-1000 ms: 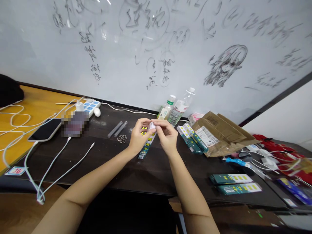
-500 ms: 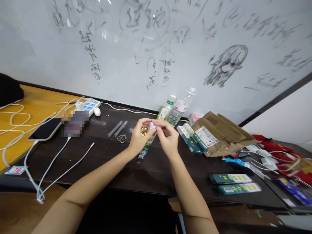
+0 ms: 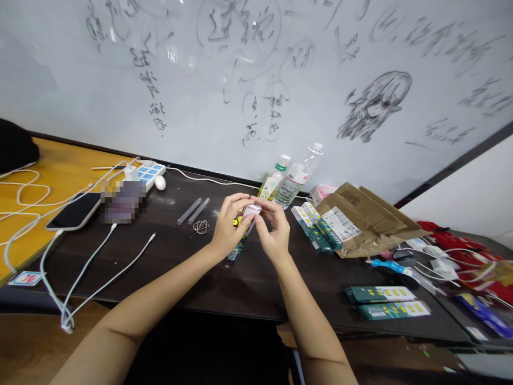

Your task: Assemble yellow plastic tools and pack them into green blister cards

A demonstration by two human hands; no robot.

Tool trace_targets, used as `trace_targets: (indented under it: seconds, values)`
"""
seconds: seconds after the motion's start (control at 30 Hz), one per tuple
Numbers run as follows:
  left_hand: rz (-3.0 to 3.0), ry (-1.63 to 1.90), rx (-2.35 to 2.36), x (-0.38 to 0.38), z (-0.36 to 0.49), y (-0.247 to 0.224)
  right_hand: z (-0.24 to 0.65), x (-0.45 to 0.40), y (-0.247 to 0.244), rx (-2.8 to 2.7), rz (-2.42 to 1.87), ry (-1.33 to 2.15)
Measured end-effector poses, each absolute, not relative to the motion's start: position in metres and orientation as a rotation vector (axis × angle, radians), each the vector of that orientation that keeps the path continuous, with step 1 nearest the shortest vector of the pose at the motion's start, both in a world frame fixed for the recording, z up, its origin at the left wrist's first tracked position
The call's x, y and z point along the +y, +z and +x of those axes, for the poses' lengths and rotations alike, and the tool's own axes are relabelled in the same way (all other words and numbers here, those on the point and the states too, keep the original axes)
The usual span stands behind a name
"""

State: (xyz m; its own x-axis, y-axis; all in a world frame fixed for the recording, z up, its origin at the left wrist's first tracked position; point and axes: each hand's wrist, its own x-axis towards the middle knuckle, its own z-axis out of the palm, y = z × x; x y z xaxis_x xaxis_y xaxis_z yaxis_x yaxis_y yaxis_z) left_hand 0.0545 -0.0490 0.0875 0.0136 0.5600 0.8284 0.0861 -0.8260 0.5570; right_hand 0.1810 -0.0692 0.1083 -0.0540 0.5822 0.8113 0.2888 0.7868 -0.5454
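Observation:
Above the dark table, my left hand (image 3: 226,231) and my right hand (image 3: 274,231) meet around a small white folded paper (image 3: 252,209). Fingers and thumbs of both hands pinch it from either side; its lower part is partly covered. Beneath the hands lies a narrow green-and-white printed box (image 3: 235,251), mostly hidden by my left hand. Left of my left hand are two clear tubes (image 3: 199,210) side by side and a small tangle of thin rubber bands (image 3: 201,227).
Two bottles (image 3: 294,179) stand at the back by the whiteboard (image 3: 180,96). Right are a brown paper bag (image 3: 366,214), similar printed boxes (image 3: 316,227) and two more boxes (image 3: 387,302) near the front edge. Left are phones (image 3: 76,211), white cables (image 3: 124,267) and a power strip (image 3: 150,174).
The white paper has turned between my fingers, and more of its flat face shows. My right hand has shifted slightly left, closer to my left hand.

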Motion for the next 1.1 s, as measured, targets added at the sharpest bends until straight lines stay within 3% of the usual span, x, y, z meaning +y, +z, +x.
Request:
trace_targets:
  seconds: [0.4, 0.67, 1.1]
  values:
    - [2.182, 1.963, 0.719, -0.042, 0.049, 0.084, 0.182, -0.069, 0.102, -1.632, -0.680, 0.296]
    - [1.900, 1.974, 0.681, -0.049, 0.050, 0.094, 0.177, -0.067, 0.102, -1.632, -0.687, 0.225]
    - [1.350, 1.658, 0.613, -0.048, 0.054, 0.111, 0.176, -0.064, 0.097, -1.623, -0.647, 0.202]
